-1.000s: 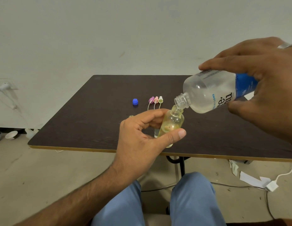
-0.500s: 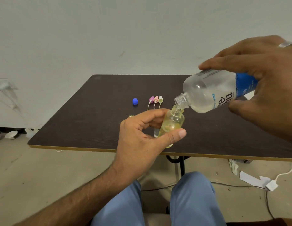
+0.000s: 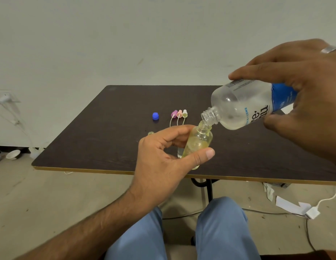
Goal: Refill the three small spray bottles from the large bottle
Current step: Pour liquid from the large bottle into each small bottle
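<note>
A dark table (image 3: 107, 147) bears a blue cap (image 3: 155, 116), three spray heads (image 3: 179, 113) and, seemingly, a small bottle (image 3: 150, 133).

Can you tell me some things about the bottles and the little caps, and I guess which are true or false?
1. The left hand holds the small yellowish bottle. True.
2. The large bottle stands upright on the table. False: the right hand holds it tipped, neck at the small bottle's mouth.
3. Three spray tops lie side by side on the table. True.
4. The blue cap is screwed onto the large bottle. False: it sits on the table, left of the spray tops.
</note>
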